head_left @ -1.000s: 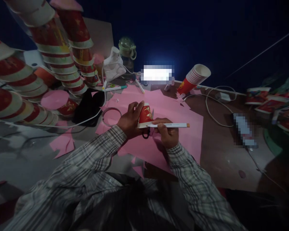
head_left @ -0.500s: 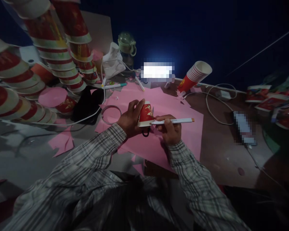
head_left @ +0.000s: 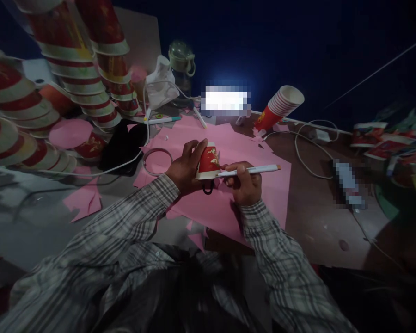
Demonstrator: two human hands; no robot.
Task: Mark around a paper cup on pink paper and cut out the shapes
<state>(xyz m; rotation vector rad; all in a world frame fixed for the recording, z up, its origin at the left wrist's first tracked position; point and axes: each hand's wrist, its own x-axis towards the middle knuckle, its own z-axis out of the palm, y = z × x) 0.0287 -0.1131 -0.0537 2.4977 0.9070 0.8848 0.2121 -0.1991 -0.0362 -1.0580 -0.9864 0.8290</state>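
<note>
My left hand (head_left: 186, 167) is closed around the left side of a red paper cup (head_left: 209, 158) with gold print. The cup stands upside down, its white rim low over a large sheet of pink paper (head_left: 263, 185). In my right hand (head_left: 247, 184) is a white marker (head_left: 265, 169) with an orange end, its tip at the right side of the cup's rim. Under the rim shows the dark loop of a scissors handle (head_left: 208, 187); the rest of it is mostly hidden.
Stacked paper cups (head_left: 90, 88) tower at the left. A tilted cup stack (head_left: 275, 108) and a bottle (head_left: 181, 69) stand behind the paper. A black pouch (head_left: 123, 148), a tape ring (head_left: 157, 162), paper scraps (head_left: 85, 199), a cable (head_left: 300, 152) and a phone (head_left: 348, 180) surround it.
The whole view has shifted slightly up and to the left. Both hands keep their hold, with the marker tip still at the cup's rim.
</note>
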